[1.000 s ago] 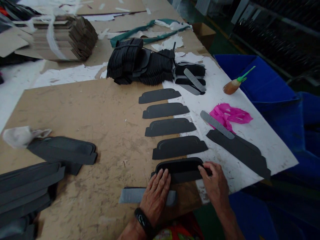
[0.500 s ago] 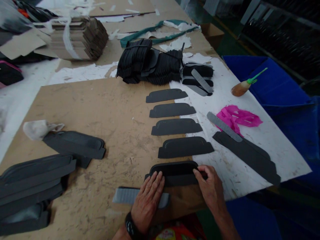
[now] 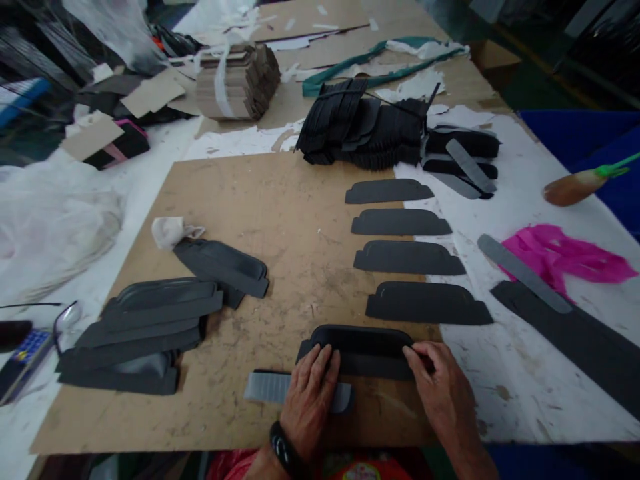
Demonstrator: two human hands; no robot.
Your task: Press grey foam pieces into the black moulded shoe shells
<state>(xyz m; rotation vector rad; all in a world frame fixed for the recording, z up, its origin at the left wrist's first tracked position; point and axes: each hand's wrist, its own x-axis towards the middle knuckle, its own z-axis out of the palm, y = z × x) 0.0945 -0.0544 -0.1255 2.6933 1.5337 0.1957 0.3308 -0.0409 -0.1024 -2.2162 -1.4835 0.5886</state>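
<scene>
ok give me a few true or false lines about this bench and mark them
The right hand holds scissors. False: it presses the end of a dark curved piece.
The left hand wears a black wristband. True.
Four dark shaped pieces lie in a row beyond the hands. True.
The green-tipped bottle stands upright. False: it lies on its side.

Two bare hands noted: left hand (image 3: 310,403) and right hand (image 3: 443,393). Both have broad backs, raised knuckles, visible tendons and creased skin; nails are trimmed short. Left wrist carries a wide black band (image 3: 285,448) with a glossy pale mark on its face; watch or bracelet, too small to tell. Left forearm (image 3: 263,468) and right forearm (image 3: 473,457) are bare up to the frame edge.
</scene>
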